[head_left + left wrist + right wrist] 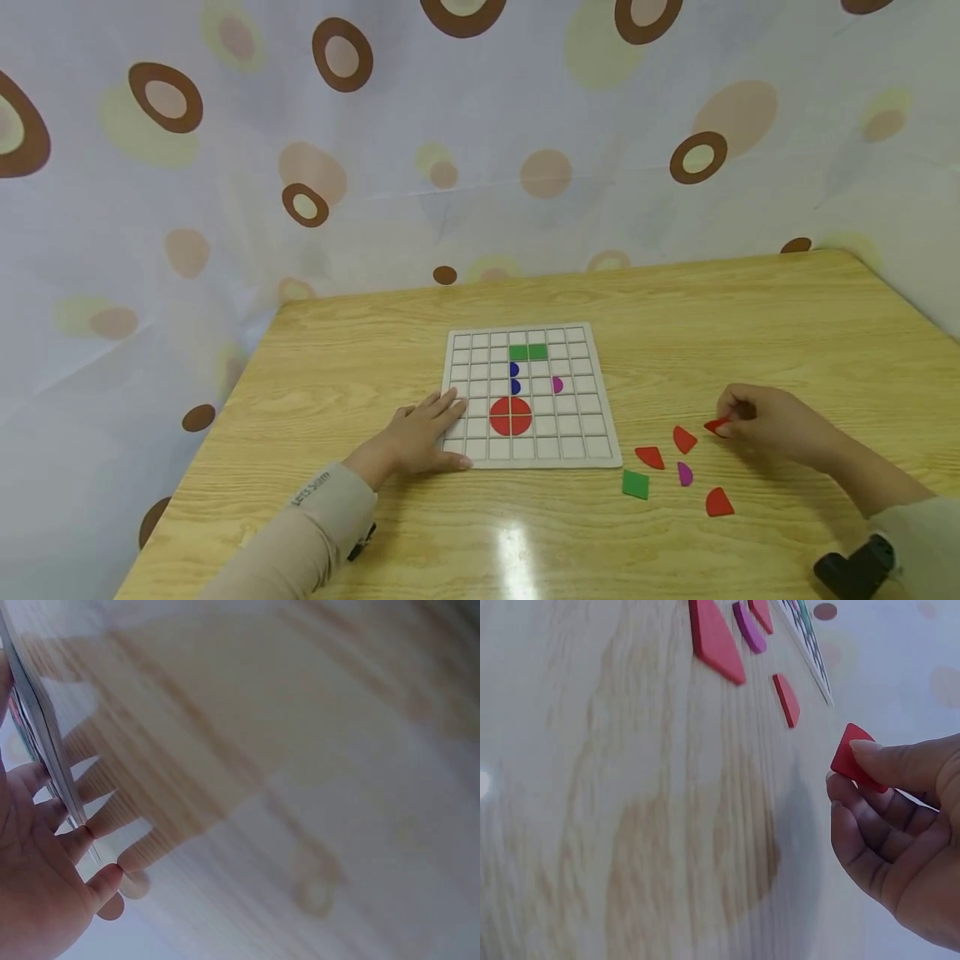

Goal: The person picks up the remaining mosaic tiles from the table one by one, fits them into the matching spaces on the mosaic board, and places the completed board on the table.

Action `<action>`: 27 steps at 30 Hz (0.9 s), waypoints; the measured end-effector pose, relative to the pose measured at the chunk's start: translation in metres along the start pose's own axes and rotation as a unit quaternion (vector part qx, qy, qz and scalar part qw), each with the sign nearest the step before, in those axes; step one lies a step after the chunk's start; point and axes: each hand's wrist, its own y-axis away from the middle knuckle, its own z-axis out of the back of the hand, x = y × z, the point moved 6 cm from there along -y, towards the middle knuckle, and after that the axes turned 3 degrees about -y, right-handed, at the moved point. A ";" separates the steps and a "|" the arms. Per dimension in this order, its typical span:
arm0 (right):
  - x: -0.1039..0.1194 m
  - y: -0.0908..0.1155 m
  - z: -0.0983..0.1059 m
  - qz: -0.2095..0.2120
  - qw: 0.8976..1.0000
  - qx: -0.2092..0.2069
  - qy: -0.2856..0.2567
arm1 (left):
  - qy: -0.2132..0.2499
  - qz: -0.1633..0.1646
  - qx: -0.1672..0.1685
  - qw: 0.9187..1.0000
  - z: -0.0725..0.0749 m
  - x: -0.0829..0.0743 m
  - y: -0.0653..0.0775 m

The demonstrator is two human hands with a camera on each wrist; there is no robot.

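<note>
A white grid board point(480, 450) lies on the wooden table, bearing two green squares point(528, 352), two blue half circles point(514, 377), one purple half circle point(557, 385) and a red circle point(510, 416) made of quarter pieces. With fingers spread, my left hand point(423, 433) rests on the board's left edge. My right hand point(772, 421) pinches a red quarter-circle piece point(859, 759) between thumb and fingers, right of the board. In the right wrist view the piece is held above the tabletop.
Loose on the table between board and right hand lie a green square point(636, 484), a purple half circle point(685, 473) and three red quarter circles, one of them the nearest red piece point(719, 502). A patterned cloth point(480, 167) hangs behind the table.
</note>
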 end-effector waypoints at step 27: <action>0.032 -0.022 -0.026 0.015 0.999 0.001 -0.034 | -0.001 0.001 -0.002 1.000 0.000 0.000 0.000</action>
